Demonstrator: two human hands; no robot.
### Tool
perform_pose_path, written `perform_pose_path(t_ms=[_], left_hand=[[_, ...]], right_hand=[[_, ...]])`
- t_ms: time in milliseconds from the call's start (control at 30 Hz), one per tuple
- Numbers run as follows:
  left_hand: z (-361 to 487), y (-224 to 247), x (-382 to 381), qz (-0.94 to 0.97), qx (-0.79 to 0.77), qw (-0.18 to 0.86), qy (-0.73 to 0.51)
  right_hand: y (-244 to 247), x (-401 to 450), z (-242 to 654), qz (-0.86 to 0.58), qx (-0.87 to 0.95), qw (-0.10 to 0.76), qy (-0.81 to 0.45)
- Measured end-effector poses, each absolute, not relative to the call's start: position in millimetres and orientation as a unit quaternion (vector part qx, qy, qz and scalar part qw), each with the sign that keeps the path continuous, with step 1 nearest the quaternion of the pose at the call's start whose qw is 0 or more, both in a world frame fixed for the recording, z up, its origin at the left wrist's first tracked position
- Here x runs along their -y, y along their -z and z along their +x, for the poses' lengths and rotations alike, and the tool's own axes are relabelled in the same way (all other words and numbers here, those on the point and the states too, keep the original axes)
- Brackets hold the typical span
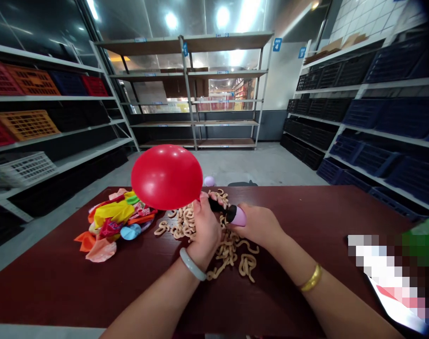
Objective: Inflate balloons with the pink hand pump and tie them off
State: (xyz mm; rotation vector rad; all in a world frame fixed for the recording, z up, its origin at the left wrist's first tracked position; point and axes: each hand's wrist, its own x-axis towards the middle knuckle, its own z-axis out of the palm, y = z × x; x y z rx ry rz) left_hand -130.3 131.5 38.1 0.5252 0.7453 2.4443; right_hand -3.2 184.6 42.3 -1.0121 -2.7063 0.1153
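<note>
While the left hand [206, 226] pinched the neck of an inflated red balloon [167, 178], the right hand [260, 226] gripped the lilac body of a lilac-and-black hand pump [238, 216]. Balloon sat up and to the left of the left hand, above the table, full and round. Black part of the pump pointed toward the balloon's neck; the exact join was hidden behind the left fingers, so couldn't tell how far the nozzle went in. Left grip narrow, thumb up at the neck; right grip closed around the pump body.

Below and around the hands lay a loose heap of beige curly pieces [184, 223] on the dark red-brown table [299, 282]. Left of that heap, a pile of limp balloons [114, 214], mostly yellow, orange, pink and blue. Pale bangle [192, 264] on the left wrist, gold bracelet [312, 278] on the right. Partly pixelated, dark-edged flat object at the right table edge, type unclear. Beyond the table: small lilac round thing [209, 181], grey floor [271, 165], metal shelving [191, 101], plastic crates [31, 125] on the left racks.
</note>
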Motion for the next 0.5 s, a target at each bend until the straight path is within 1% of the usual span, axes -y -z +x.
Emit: perform_pose_path(t_ms=[100, 233, 367, 500], left_hand=[[-117.2, -36.8, -130.8, 0.207, -0.276, 0.272, -0.898], [-122.1, -49.7, -125.9, 0.218, -0.286, 0.26, -0.896], [-154.1, -68.2, -117.9, 0.228, -0.277, 0.217, -0.908], [-197.4, -79.8, -108.1, 0.205, -0.273, 0.153, -0.927]], right_hand=[[-45.7, -180.1, -5.0, -0.351, 0.926, 0.126, -0.055], [-48.8, -180.4, -5.7, -0.357, 0.923, 0.128, -0.063], [-47.0, -189.0, -3.9, -0.344, 0.926, 0.144, -0.062], [-43.5, -196.4, -2.6, -0.341, 0.929, 0.133, -0.046]])
